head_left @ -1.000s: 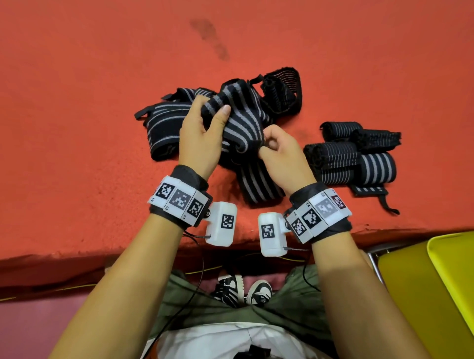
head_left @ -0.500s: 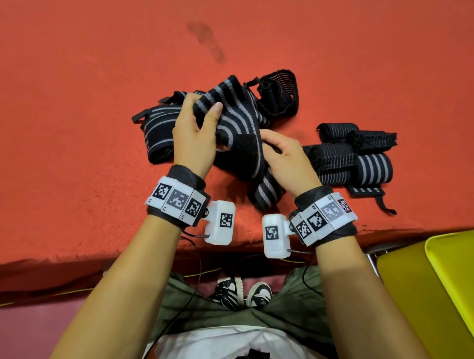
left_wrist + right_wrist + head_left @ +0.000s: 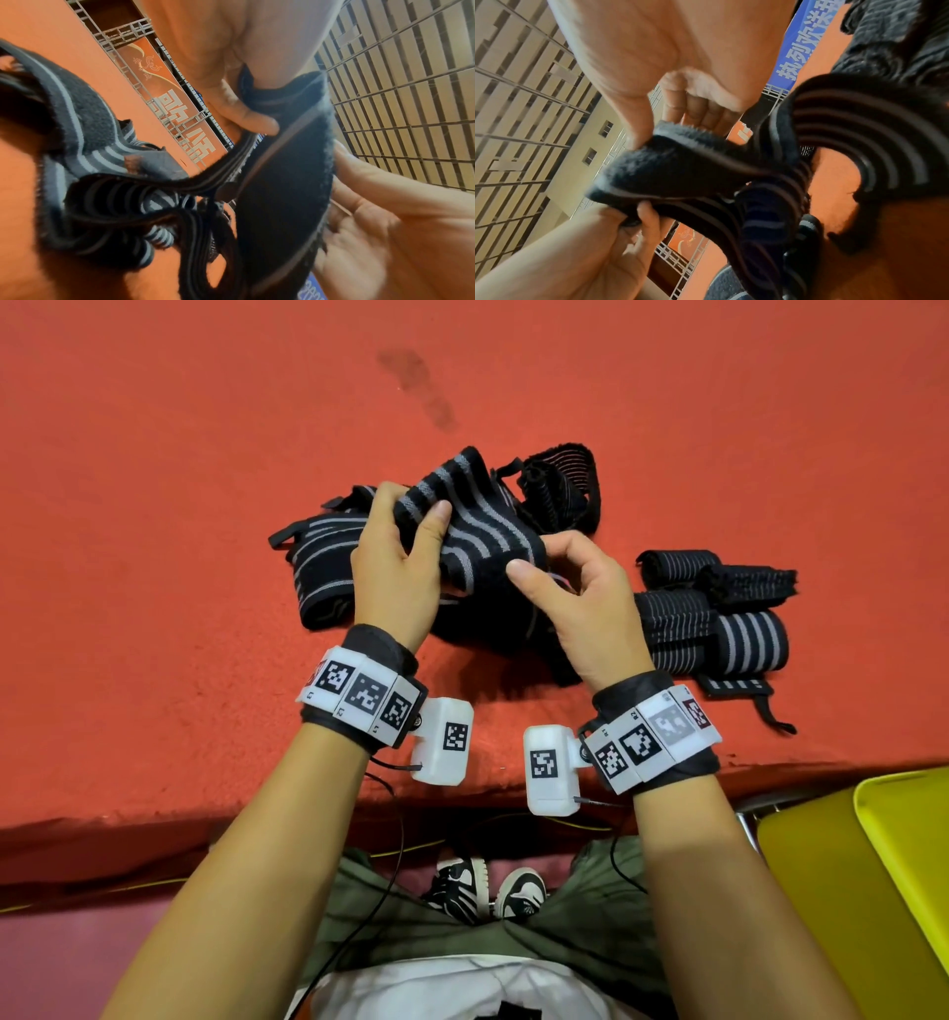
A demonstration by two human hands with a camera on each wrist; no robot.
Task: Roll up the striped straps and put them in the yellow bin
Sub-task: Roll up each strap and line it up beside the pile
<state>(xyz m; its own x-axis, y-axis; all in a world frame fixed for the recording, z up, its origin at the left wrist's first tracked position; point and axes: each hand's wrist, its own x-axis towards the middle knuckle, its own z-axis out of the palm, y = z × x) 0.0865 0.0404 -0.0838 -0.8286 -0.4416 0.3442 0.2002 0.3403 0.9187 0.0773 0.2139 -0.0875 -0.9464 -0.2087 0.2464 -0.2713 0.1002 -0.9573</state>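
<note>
A black strap with grey stripes (image 3: 477,526) is held up over the red table (image 3: 154,557) between both hands. My left hand (image 3: 411,510) grips its far part, thumb on top. My right hand (image 3: 539,557) pinches its fuzzy black near end between thumb and fingers. In the left wrist view the strap (image 3: 282,182) runs from my thumb toward the right hand (image 3: 385,203). The right wrist view shows the fuzzy end (image 3: 667,168) under my thumb. More loose striped straps (image 3: 318,567) lie tangled beneath. The yellow bin (image 3: 883,865) sits low at the right, below the table edge.
Several rolled straps (image 3: 719,618) lie grouped on the table right of my right hand, one with a loose tail (image 3: 760,706). Another loose strap (image 3: 565,485) lies just behind the held one. The table's front edge runs close under my wrists.
Both hands have lifted the strap a little higher. The right hand shifted its hold to the strap's fuzzy black end, which now faces up between the hands.
</note>
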